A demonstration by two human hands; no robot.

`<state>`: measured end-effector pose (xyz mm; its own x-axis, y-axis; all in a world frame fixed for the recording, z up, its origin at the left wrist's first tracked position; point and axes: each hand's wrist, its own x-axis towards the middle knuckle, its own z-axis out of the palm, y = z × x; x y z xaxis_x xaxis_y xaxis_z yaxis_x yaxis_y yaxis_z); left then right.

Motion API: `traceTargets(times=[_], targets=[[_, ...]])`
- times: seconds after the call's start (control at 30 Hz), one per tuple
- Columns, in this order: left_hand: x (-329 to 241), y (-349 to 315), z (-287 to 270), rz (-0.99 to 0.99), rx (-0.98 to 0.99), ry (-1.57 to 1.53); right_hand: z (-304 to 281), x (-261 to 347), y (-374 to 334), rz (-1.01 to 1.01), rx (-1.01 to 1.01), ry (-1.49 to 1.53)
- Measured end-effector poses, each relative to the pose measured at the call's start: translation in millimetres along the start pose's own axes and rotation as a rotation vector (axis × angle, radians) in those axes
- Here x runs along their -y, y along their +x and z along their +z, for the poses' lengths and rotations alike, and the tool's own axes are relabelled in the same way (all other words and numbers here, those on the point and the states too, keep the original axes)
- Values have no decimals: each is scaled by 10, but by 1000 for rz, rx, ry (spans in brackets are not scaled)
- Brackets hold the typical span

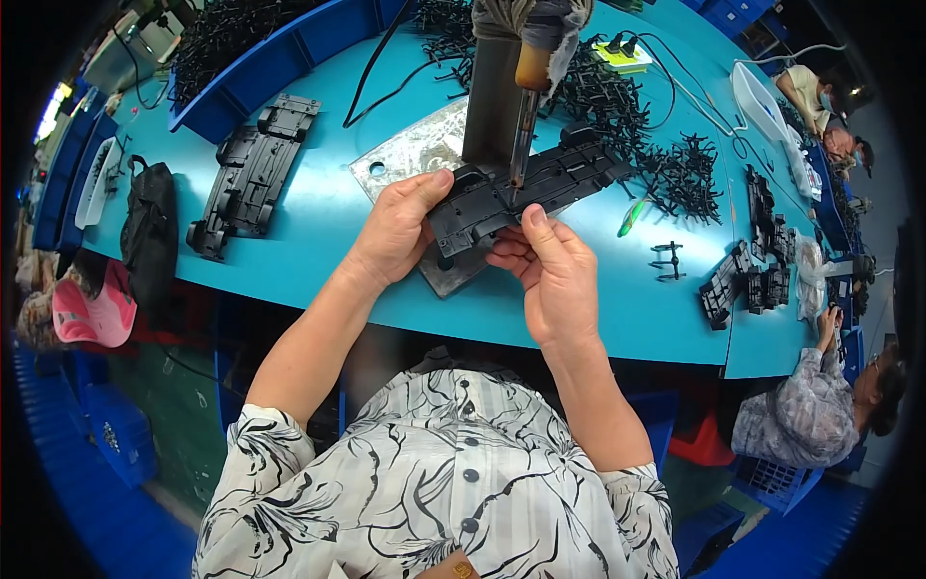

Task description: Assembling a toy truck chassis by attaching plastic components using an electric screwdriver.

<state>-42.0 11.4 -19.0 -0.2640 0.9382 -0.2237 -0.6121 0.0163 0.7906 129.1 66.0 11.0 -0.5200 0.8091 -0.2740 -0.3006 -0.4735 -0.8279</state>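
A black plastic toy car chassis is held tilted between my two hands, its moulded side up. My left hand grips its left end, thumb on top. With thumb above and fingers curled beneath, my right hand pinches its near edge. A soldering iron, fixed upright to a metal post, points down, and its tip meets or nearly meets the middle of the chassis; I cannot tell which. Beneath lies a grey metal base plate, partly hidden. A second black chassis rests on the table to the left.
Heaps of small black plastic parts cover the table's far right. Beside them are a green tool and a loose black axle-like part. More black chassis, a yellow-green power strip, a blue bin and co-workers surround the table.
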Motion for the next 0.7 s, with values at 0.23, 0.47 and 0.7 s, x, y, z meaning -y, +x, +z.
traceTargets(times=[0.23,0.47,0.7], targets=[[-6,-6,-3,3,28,-22,-1,2,8,-2,14,0],[-13,-9,9,-9,21,-18,2,-4,10,-7,11,-3],[-19,-3,15,-24,16,-18,6,-6,12,-10,11,1]])
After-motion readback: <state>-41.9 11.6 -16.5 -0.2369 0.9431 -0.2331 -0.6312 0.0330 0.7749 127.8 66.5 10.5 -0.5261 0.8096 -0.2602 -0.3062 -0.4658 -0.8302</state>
